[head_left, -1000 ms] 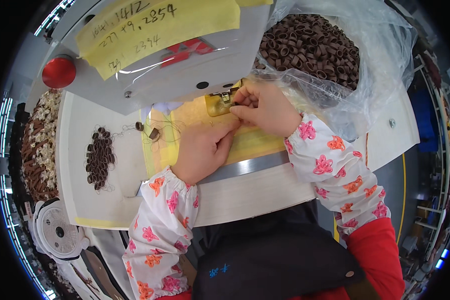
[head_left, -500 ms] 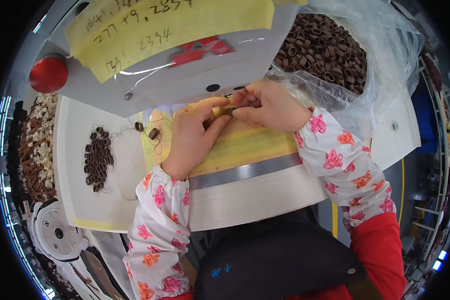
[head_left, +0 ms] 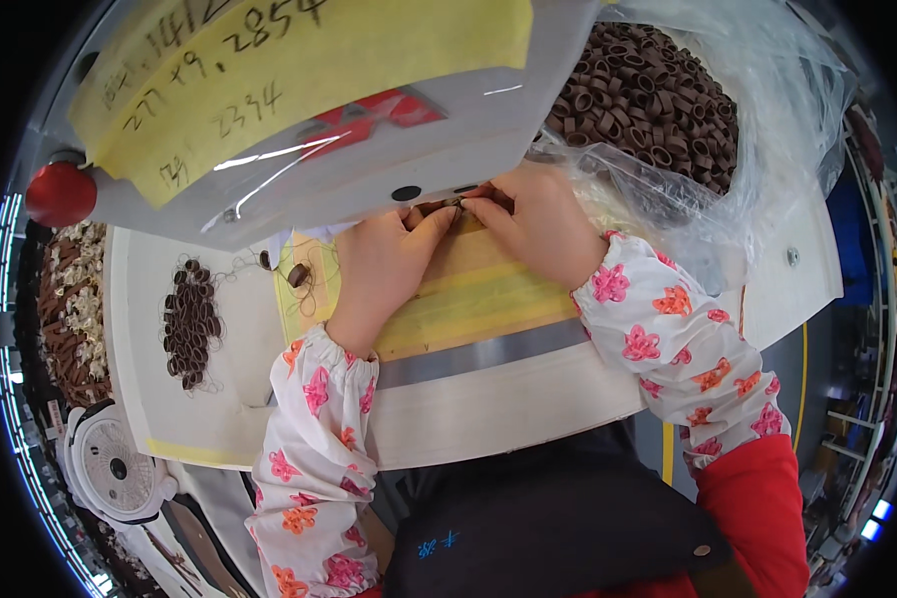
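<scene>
Close under the front of a grey machine head (head_left: 369,149), my two hands meet fingertip to fingertip. My left hand (head_left: 384,269) is closed in a pinch, and so is my right hand (head_left: 543,219). Between their fingertips is a small dark brown piece (head_left: 457,203) that looks like one of the brown loops; the fingers and the machine hide most of it. Below my hands lies a yellow-taped work plate (head_left: 468,311). To the left of my left hand, a brown loop (head_left: 298,275) trails loose thread.
A large heap of brown loops (head_left: 648,110) fills a clear plastic bag (head_left: 767,130) at the back right. Several threaded loops (head_left: 191,324) lie clustered on the white table (head_left: 508,414) at left. A red knob (head_left: 60,193) juts from the machine. A white fan (head_left: 117,466) stands lower left.
Both hands have moved slightly in toward the machine, and the right thumb now presses beside the left fingertips. The machine head appears lower and further left in the picture.
</scene>
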`<state>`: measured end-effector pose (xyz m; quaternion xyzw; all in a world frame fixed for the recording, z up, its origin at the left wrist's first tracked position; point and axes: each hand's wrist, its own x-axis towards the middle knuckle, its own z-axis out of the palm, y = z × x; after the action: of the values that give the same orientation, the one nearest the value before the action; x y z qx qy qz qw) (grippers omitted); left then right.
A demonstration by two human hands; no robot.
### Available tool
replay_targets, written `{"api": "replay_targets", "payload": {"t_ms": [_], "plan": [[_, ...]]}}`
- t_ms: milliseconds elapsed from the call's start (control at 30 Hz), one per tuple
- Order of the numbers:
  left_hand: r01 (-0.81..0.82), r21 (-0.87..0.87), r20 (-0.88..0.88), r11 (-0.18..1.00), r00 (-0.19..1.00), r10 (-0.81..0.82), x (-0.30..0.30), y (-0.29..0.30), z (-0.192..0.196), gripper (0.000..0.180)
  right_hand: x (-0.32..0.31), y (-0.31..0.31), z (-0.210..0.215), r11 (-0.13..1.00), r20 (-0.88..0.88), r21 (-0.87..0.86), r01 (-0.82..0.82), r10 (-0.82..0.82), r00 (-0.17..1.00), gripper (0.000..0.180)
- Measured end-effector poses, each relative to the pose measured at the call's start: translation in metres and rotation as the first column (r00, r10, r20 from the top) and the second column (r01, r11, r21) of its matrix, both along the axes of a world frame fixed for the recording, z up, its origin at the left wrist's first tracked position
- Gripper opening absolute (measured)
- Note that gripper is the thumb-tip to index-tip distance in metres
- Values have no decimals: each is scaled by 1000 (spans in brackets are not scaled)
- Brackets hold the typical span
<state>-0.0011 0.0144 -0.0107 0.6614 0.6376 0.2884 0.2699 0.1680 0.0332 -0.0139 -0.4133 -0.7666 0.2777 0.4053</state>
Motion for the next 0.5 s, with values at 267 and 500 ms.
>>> {"api": "replay_targets", "payload": {"t_ms": [267,500], "plan": [[-2,43,91,999,996,-2,0,1,-1,42,0,0,4,998,55,62,33,-37,998,6],[21,128,61,992,998,-29,-2,1,-2,32,-1,0,6,999,72,16,31,-33,997,7]]}}
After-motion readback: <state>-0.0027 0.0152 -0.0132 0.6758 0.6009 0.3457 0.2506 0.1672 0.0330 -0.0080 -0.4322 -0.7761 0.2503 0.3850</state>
